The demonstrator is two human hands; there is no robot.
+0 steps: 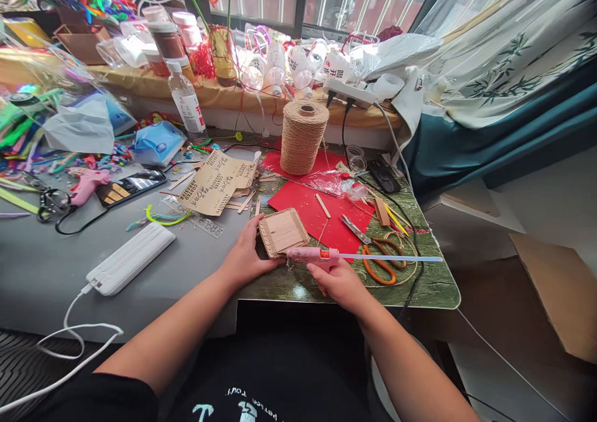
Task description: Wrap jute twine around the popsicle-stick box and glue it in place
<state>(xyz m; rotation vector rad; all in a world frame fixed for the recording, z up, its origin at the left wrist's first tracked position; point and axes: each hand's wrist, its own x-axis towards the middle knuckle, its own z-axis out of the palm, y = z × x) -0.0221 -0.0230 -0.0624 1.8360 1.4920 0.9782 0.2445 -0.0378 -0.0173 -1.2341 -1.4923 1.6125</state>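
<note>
Right hand [342, 283] grips glue gun [313, 257]; scissors [380, 261] beside, maybe touching.

Inspector: Reference item is the twine spool [305, 136]: coarse, fibrous cord, matt. Directly in front of it, your stick panel [283, 231] is bare pale wood, unvarnished, bound at the edge in the same rough twine.

Second inspector: Noted. Your glue gun [313, 257], just in front of that panel, is smooth pink plastic. Its glue stick [396, 258] looks translucent and smooth.

Inspector: Between spool and panel you have red paper [298, 204], flat and matt. Right-front of the spool, your scissors [366, 240] show bright metal blades and glossy orange plastic handles.

Second inspector: Left of the spool is printed brown kraft paper [217, 183], dull. The tabletop [433, 282] under your panel is glossy, reflective and wood-printed.
</note>
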